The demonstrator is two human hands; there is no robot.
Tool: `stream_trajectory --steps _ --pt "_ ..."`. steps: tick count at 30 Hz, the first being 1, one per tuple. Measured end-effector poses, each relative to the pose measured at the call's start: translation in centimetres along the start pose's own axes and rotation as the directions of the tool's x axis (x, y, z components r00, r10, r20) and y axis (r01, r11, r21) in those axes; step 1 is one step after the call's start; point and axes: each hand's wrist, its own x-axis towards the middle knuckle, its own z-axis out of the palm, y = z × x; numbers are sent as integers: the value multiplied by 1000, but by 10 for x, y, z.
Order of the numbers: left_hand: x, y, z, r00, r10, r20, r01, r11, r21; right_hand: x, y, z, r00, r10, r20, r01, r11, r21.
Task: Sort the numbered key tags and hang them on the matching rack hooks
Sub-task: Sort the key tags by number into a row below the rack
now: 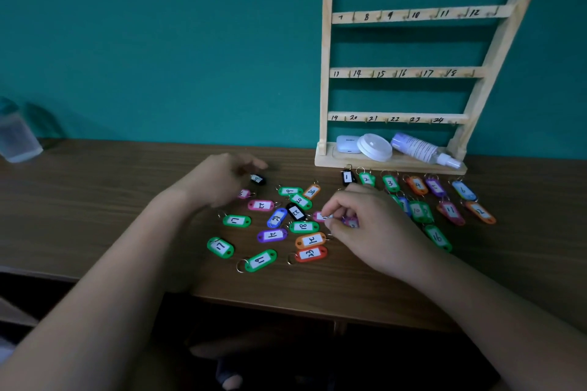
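Observation:
A wooden rack (406,73) with numbered hooks stands against the wall, and no tags hang on the hooks in view. Before its base, tags lie in number order: black 1 (347,177), green 3 (390,182), blue 6 (463,190), then a second row ending in orange 12 (480,212). A loose pile of several coloured tags spreads mid-table, among them green 19 (261,260) and red 23 (310,253). My right hand (371,225) pinches a pink tag (320,216) at the pile's right side. My left hand (222,179) is blurred, its fingers loose over a black tag (257,179).
On the rack's base lie a white case (347,143), a round white lid (374,147) and a spray bottle (422,149). A clear plastic container (17,133) stands at the far left. The brown table's front edge (286,301) runs below the pile.

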Motion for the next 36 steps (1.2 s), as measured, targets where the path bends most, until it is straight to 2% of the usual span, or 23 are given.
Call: stream_trajectory --steps 6,10,15,19,24,29,34,36 --pt "-1 -45 -16 989 -138 -54 144 984 109 0 -2 -2 1000 18 15 -18 1000 -1" --pt "-5 -52 -15 983 -182 29 179 980 92 1 -2 0 1000 9 12 -9 1000 0" --pt "-2 -48 -9 988 -137 72 134 990 46 3 -2 5 1000 2 13 -2 1000 -10" --pt "-3 -40 -7 988 -107 111 114 992 -55 2 -2 6 1000 0 11 0 1000 -2" --pt "2 -39 -3 992 -120 -23 120 993 2 3 -3 4 1000 -3 15 3 1000 6" --pt "5 -29 9 998 -54 43 54 998 16 2 -3 6 1000 1 18 -1 1000 12" --pt "1 -28 7 998 -17 64 23 995 -97 1 -2 5 1000 -1 23 0 1000 20" --pt "-1 -30 3 1000 3 31 0 995 -100 2 -2 4 1000 2 21 -3 1000 22"
